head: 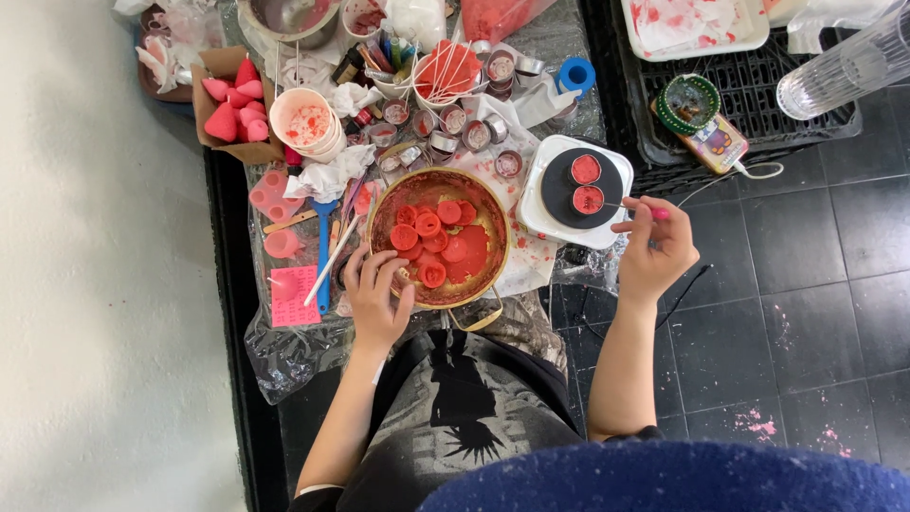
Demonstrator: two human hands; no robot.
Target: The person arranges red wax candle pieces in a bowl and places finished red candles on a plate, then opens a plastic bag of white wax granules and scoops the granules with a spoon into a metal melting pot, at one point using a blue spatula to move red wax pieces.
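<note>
Both hands are busy from where I'm watching: the left hand [376, 294] sits on the near rim of the round metal pan [438, 237], fingers curled over the edge and gripping it, while the right hand [654, 248] is pinched shut around a thin pink-handled stick [633, 208] whose tip reaches into the nearer of two small red-filled tins [588, 199]. Those tins sit on a black disc on a little white hot plate [575, 192], just to the right of the pan. The pan itself is full of red wax with a bunch of round red pieces lying in it, and it's parked on the plastic-covered table [284, 346] right in front of the person. Further back there's a cluster of small empty metal cups [474, 133], a white cup with red flecks [305, 121], a cardboard box of pink cone shapes [237, 104] and a roll of blue tape [575, 74]. A blue-handled tool [323, 251] and a pink paper note [294, 296] lie left of the pan. Off to the right, on a black crate [739, 104], I can see a green-rimmed round tin [689, 102] and a clear ribbed glass [844, 66] at the corner
</note>
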